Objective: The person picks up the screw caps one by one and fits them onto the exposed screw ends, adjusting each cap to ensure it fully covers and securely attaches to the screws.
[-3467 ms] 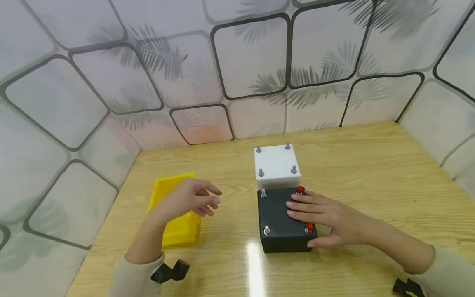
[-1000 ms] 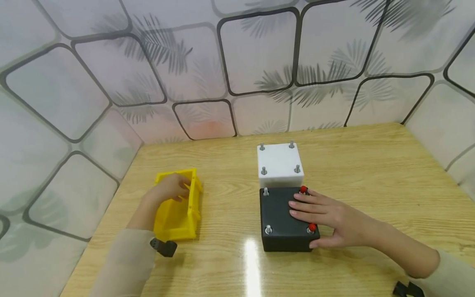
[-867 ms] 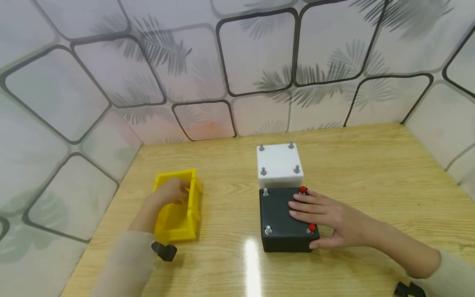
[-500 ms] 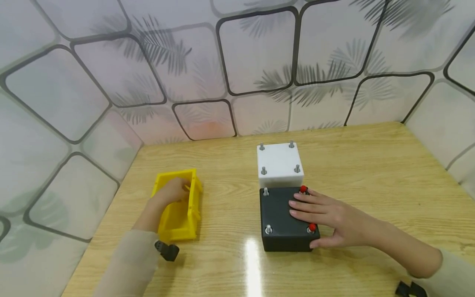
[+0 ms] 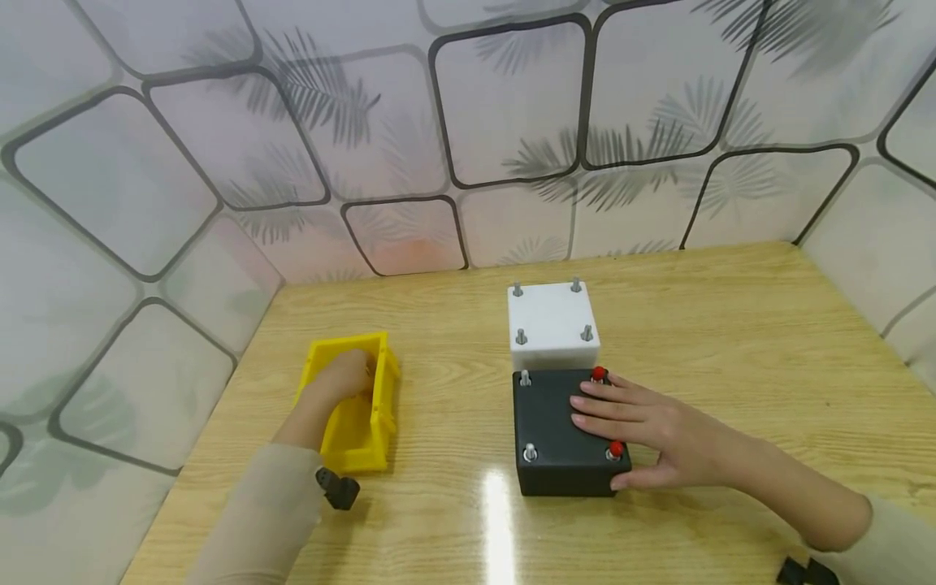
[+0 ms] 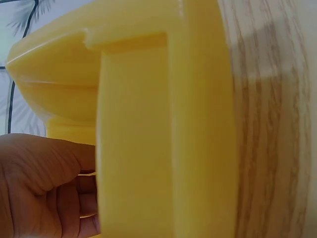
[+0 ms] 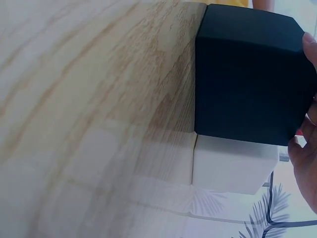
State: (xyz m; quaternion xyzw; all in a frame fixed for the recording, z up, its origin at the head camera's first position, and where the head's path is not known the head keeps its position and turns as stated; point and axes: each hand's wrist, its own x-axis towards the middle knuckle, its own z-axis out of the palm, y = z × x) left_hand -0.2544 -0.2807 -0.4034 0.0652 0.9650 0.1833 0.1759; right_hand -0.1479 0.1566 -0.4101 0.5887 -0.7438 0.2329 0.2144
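Observation:
My left hand (image 5: 345,375) reaches down into a yellow plastic bin (image 5: 382,404) at the left of the table. In the left wrist view its fingers bend behind the bin's wall (image 6: 136,134), which hides the fingertips, so I cannot tell what they hold. My right hand (image 5: 654,426) rests on a black box (image 5: 552,418), fingers laid out over its top and thumb at its near right edge. Metal bolts stand at the box's corners; the two on the left are bare, and the two on the right wear red caps (image 5: 617,448).
Right behind the black box stands a white box (image 5: 552,315) with bare bolts at its top corners. Both boxes and the bin are on a wood-grain table (image 5: 446,520). Patterned panels (image 5: 512,106) enclose the back and sides.
My left hand has gone from above the bin's right side down into it, then shifted slightly right and deeper inside. My right hand has stayed on the black box.

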